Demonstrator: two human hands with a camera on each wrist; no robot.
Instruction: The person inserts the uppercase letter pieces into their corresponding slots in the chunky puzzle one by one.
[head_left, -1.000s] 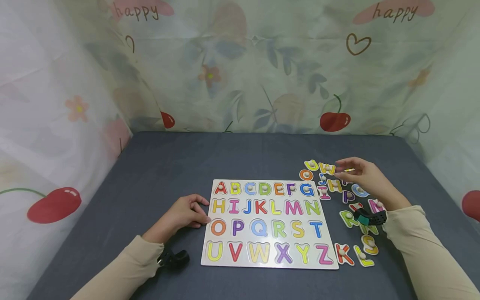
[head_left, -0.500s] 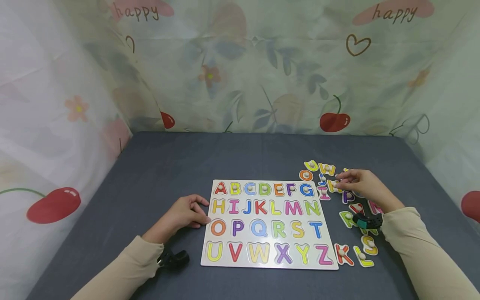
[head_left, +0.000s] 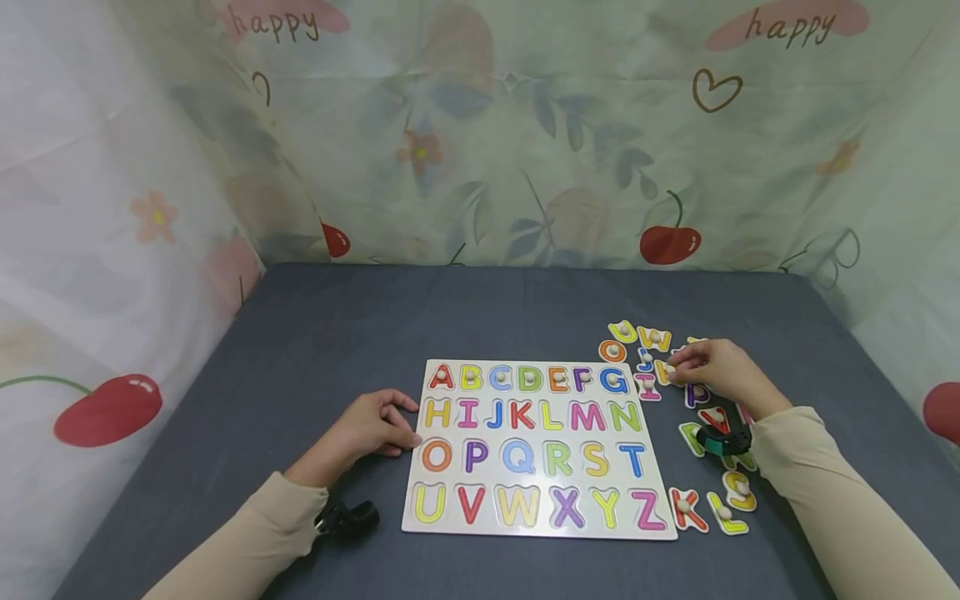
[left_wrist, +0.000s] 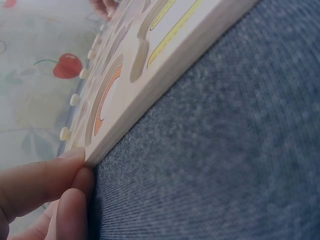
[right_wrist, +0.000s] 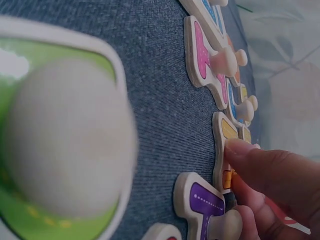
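The wooden alphabet puzzle board (head_left: 487, 533) lies flat, letters A to G in its top row and open recesses below. At its left edge, my left hand (head_left: 372, 422) holds the board's side between thumb and fingers, as the left wrist view shows. To the board's right, my right hand (head_left: 712, 371) pinches the yellow letter H piece (right_wrist: 227, 131); its knob is hidden by the fingers. The H sits on the cloth among other loose letters. Close beside it are the purple P piece (head_left: 696, 394) and the pink I piece (head_left: 647, 386).
More knobbed letters lie around: the U (head_left: 622, 332), W (head_left: 655, 338) and O (head_left: 612, 351) behind, the K (head_left: 687, 508), L (head_left: 727, 513) and S (head_left: 739, 490) near the front. A dark grey cloth (head_left: 420, 308) covers the table. Printed curtains (head_left: 510, 167) hang around it.
My right hand has come down nearer and slightly left from behind the loose letters, and its fingers have closed on the H piece. My left hand and the board stay put.
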